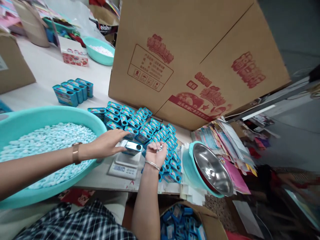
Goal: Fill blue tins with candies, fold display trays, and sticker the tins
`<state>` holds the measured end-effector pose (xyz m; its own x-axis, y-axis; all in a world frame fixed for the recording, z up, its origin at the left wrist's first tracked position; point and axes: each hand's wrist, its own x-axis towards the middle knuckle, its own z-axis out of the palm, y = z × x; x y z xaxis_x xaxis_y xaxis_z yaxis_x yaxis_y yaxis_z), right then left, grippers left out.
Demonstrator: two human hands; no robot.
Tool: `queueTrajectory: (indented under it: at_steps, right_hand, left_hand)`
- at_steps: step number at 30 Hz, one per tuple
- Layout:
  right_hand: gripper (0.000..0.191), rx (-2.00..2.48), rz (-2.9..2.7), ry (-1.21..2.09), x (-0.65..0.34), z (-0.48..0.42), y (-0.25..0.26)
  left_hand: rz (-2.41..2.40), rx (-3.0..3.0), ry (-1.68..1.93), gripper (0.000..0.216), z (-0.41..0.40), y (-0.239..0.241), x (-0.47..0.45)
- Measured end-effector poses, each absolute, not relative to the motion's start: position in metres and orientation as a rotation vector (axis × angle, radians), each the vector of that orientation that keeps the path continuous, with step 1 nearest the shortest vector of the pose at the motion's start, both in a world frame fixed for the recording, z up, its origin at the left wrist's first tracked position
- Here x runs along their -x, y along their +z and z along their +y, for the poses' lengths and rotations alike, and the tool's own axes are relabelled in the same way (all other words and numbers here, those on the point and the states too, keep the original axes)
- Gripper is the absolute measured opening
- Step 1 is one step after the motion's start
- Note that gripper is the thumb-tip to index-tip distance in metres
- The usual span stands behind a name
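Note:
A digital scale [123, 170] carries one small blue tin [133, 146] with a shiny lid and a dark round opening. Beside that tin's left end is my left hand [110, 142], fingers stretched forward and thumb apart; whether it touches the tin I cannot tell. My right hand [155, 156], palm up just right of the scale, has its fingers curled over a few small pale candies [160, 147]. Many more blue tins [150, 128] stand in rows behind and right of the scale. At the left, a large turquoise basin [101, 125] holds light-blue candies [62, 136].
A big cardboard box [185, 66] stands behind the tins. Several tins [72, 91] form a row at the back left. A metal bowl [212, 166] sits in a turquoise tub [191, 166] at the right. Below the table edge, a carton [212, 220] holds blue packs.

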<state>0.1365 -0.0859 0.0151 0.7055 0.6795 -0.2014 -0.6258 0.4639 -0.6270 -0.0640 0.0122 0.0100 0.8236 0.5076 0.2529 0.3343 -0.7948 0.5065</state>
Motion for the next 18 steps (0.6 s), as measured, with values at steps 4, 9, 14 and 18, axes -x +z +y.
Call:
queueTrajectory:
  at_steps: [4, 9, 14, 18]
  right_hand:
    - [0.03, 0.757, -0.161, 0.807, -0.147, -0.094, 0.014]
    - [0.027, 0.812, -0.028, 0.779, -0.142, -0.087, 0.014]
    - [0.025, 0.829, 0.025, 0.778, -0.129, -0.074, 0.016]
    - [0.024, 0.839, 0.032, 0.798, -0.123, -0.065, 0.016]
  left_hand:
    - [0.67, -2.568, 0.511, 0.06, 0.019, 0.008, 0.076]
    - [0.74, -2.532, 0.479, 0.063, 0.019, 0.008, 0.083]
    - [0.73, -2.524, 0.46, 0.061, 0.016, 0.005, 0.082]
    - [0.68, -2.528, 0.5, 0.057, 0.013, 0.002, 0.075]
